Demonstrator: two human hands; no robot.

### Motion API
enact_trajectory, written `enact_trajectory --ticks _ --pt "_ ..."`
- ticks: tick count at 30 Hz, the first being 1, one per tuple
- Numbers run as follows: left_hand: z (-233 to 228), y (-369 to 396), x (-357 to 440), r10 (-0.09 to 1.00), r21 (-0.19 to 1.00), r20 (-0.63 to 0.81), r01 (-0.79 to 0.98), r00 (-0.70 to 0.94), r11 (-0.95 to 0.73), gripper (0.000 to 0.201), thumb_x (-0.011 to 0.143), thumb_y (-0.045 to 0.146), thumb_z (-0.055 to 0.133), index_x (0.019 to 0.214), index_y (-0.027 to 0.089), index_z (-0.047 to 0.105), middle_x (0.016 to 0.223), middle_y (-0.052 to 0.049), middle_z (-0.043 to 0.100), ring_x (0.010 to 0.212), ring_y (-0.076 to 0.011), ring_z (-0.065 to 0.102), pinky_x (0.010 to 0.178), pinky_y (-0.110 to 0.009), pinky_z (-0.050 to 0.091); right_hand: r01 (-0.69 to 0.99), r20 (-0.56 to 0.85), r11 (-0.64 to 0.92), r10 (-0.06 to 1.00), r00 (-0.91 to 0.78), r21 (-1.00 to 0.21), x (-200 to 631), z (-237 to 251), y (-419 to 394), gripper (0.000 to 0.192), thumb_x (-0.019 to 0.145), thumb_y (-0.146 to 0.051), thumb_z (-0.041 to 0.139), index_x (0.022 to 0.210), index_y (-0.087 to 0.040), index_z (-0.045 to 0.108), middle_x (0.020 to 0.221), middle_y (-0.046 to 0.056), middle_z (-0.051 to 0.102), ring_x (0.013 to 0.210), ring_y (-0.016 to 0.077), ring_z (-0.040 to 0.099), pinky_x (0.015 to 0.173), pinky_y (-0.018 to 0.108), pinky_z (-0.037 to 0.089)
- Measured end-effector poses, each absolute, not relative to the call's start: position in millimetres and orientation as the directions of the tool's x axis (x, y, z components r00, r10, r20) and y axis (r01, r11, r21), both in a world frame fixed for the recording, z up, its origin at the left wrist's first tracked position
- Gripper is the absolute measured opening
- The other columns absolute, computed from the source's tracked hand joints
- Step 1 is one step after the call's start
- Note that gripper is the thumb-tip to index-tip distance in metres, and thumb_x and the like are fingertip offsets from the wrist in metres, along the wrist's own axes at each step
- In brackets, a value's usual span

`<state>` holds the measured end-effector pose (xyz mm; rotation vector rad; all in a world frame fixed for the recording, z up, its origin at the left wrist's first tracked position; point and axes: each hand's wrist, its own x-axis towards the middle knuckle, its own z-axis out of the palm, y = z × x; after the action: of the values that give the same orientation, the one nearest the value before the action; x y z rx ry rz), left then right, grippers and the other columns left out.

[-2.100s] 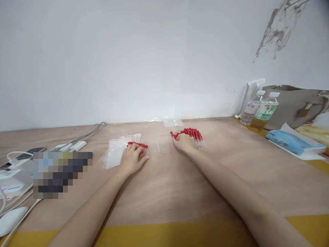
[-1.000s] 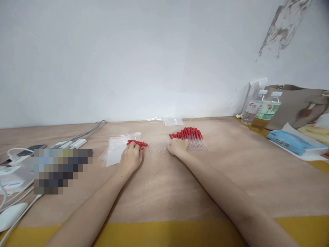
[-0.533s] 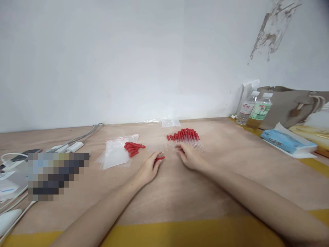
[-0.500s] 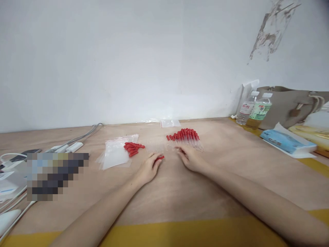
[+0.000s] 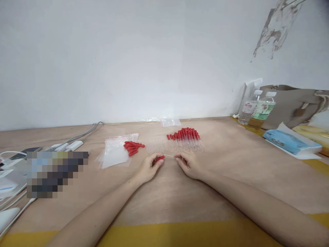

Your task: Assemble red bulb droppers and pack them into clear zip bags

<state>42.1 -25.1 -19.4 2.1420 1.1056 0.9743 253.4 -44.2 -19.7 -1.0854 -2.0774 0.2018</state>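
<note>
My left hand [image 5: 150, 167] is closed around a red rubber dropper bulb [image 5: 160, 158], its open end facing right. Between the fingertips of my right hand [image 5: 189, 164] is a thin clear dropper tube [image 5: 169, 156]. The tube's left end meets the bulb's mouth; whether it is inside cannot be made out. Beyond my hands lies a row of bare clear tubes [image 5: 155, 146]. A pile of loose red bulbs [image 5: 132, 147] rests at the left, partly on clear zip bags [image 5: 115, 151]. Behind my right hand, several droppers with red bulbs fitted [image 5: 187, 135] lie side by side.
A small zip bag [image 5: 170, 122] lies by the wall. At the right stand two bottles [image 5: 262, 109], a grey handbag [image 5: 288, 106] and a blue tissue pack [image 5: 291, 142]. Cables, white plugs [image 5: 74, 145] and a phone [image 5: 27, 152] occupy the left side.
My right hand has come back from the row of tubes toward me, bringing a tube to the bulb. My left hand stays nearly in place, still holding the bulb.
</note>
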Motion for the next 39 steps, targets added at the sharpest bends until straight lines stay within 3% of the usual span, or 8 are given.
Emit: enact_trajectory --ticks 8,14,20,30,39 --pt "-22.4 -23.6 44.3 0.883 0.828 0.288 0.367 0.370 -0.424 0.026 0.078 0.039 0.051 0.085 0.014 0.058 0.064 0.000 0.056 0.053 -0.0097 0.049 0.052 -0.022 0.041 0.633 0.520 0.656 0.739 -0.428 -0.411 251.4 -22.2 -45.9 0.015 0.083 -0.025 0.044 0.081 -0.019 0.057 0.068 -0.001 0.058 0.058 0.0102 0.048 0.073 0.029 0.031" --pt "-21.8 -23.8 40.7 0.889 0.852 0.297 0.324 0.349 -0.412 0.026 0.077 0.038 0.052 0.084 0.014 0.059 0.058 0.002 0.052 0.048 -0.0077 0.044 0.047 -0.019 0.036 0.552 0.517 0.651 0.756 -0.402 -0.522 248.4 -22.8 -45.6 0.012 0.080 -0.026 0.050 0.076 -0.019 0.059 0.069 -0.001 0.058 0.065 0.0117 0.050 0.074 0.028 0.032" --pt "-18.7 -27.3 36.9 0.848 0.797 0.297 0.375 0.438 -0.473 0.024 0.077 0.036 0.053 0.084 0.016 0.063 0.069 -0.001 0.062 0.059 -0.0106 0.052 0.055 -0.021 0.040 0.548 0.403 0.628 0.777 -0.483 -0.553 256.9 -18.9 -40.6 0.013 0.081 -0.026 0.052 0.076 -0.020 0.062 0.073 -0.003 0.061 0.065 0.0100 0.052 0.085 0.035 0.023" --pt "-13.4 -35.0 39.8 0.791 0.661 0.294 0.484 0.537 -0.574 0.023 0.077 0.036 0.054 0.084 0.017 0.065 0.073 -0.002 0.064 0.065 -0.0124 0.055 0.060 -0.022 0.042 0.664 0.459 0.708 0.686 -0.565 -0.241 260.7 -5.3 -41.4 0.021 0.085 -0.027 0.045 0.089 -0.024 0.066 0.080 0.001 0.064 0.063 0.0102 0.048 0.071 0.031 0.022" --pt "-9.6 -40.5 42.2 0.714 0.529 0.419 0.489 0.561 -0.694 0.018 0.079 0.028 0.053 0.083 0.016 0.065 0.071 -0.002 0.062 0.064 -0.0107 0.053 0.060 -0.022 0.041 0.644 0.464 0.707 0.694 -0.551 -0.292 252.4 -11.5 -46.6 0.022 0.087 -0.024 0.041 0.084 -0.020 0.062 0.071 -0.002 0.064 0.057 0.0090 0.046 0.071 0.030 0.021"
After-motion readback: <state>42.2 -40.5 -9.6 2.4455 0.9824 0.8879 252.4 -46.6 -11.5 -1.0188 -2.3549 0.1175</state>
